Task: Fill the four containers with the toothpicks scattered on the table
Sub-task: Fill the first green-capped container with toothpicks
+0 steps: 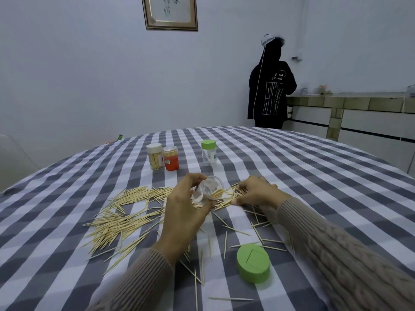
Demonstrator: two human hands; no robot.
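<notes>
Many toothpicks (121,218) lie spread on the checked table (314,176), most to the left. The left hand (186,212) curls around a clear jar (207,190), tipped on its side. The right hand (258,191) rests curled on a pile just right of the jar. Three jars (170,158) stand far. A green lid (253,265) lies near.

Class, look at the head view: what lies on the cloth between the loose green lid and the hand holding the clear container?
In the head view, scattered toothpicks lie between the green lid and the left hand; otherwise only checked tablecloth.
</notes>
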